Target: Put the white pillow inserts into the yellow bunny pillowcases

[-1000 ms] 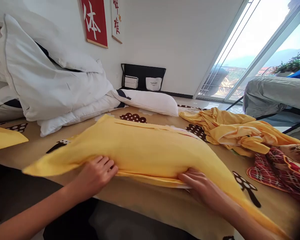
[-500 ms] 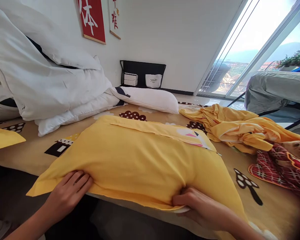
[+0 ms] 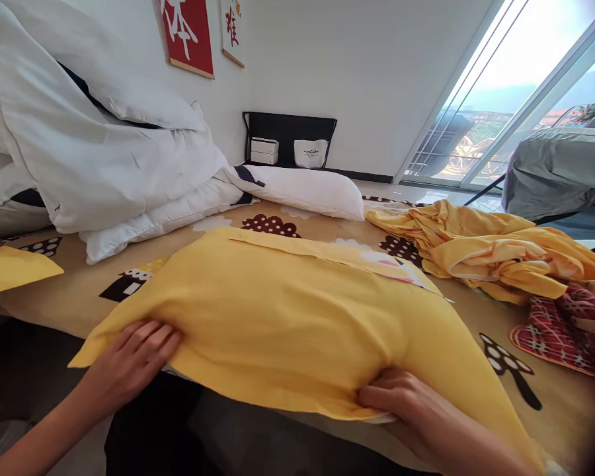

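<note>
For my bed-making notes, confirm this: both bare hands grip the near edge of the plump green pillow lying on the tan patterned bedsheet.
Wrong colour: the plump pillow is yellow, not green. The head view shows the left hand and right hand gripping its near edge on the tan patterned bedsheet.

A plump yellow pillow in a matt, smooth cotton-like cloth case (image 3: 287, 311) lies on a tan printed bedsheet of soft matt fabric (image 3: 565, 410). Far left, white pillows of smooth, faintly creased cloth (image 3: 104, 158); right, crumpled yellow cloth (image 3: 496, 254).
</note>
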Demonstrator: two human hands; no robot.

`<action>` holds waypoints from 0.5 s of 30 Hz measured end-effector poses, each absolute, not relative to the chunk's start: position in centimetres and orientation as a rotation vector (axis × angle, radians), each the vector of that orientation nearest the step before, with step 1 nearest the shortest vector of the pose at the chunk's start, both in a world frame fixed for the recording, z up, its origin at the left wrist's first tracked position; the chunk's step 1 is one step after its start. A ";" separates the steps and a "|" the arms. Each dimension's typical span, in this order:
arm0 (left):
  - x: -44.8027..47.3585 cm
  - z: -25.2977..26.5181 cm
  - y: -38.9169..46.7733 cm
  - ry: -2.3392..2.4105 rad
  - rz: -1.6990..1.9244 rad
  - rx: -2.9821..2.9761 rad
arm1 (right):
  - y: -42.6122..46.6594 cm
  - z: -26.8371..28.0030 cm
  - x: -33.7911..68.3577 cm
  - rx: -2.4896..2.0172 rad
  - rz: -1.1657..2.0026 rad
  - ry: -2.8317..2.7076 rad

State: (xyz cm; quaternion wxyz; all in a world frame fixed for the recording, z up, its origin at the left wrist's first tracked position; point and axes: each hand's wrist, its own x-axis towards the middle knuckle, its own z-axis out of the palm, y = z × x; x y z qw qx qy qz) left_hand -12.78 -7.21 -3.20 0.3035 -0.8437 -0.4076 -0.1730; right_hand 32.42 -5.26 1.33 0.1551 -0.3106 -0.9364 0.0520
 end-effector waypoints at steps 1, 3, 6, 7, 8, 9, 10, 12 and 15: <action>-13.2 -3.3 -7.2 -1.109 -0.455 -2.178 | -5.8 1.4 32.2 -0.878 0.031 -2.638; -13.5 -2.8 -6.9 -1.155 -0.432 -2.093 | -6.7 1.3 32.0 -0.819 -0.157 -2.567; -13.2 -1.2 -5.9 -1.164 -0.370 -2.112 | -7.1 0.8 32.2 -0.743 -0.148 -2.518; -13.1 -0.8 -5.6 -1.162 -0.352 -2.163 | -6.9 0.5 32.4 -0.737 -0.010 -2.537; -13.0 -0.5 -5.4 -1.154 -0.336 -2.232 | -6.6 0.4 32.6 -0.755 0.173 -2.558; -12.9 -0.3 -5.3 -1.137 -0.321 -2.313 | -6.2 0.2 32.7 -0.796 0.366 -2.573; -12.8 -0.3 -5.4 -1.125 -0.310 -2.395 | -5.8 0.1 32.8 -0.847 0.535 -2.576; -12.6 -0.6 -5.7 -1.122 -0.288 -2.535 | -5.1 -0.1 32.8 -0.920 0.765 -2.584; -12.4 -0.7 -6.5 -1.172 -0.269 -2.580 | -5.1 0.0 32.4 -0.887 0.862 -2.623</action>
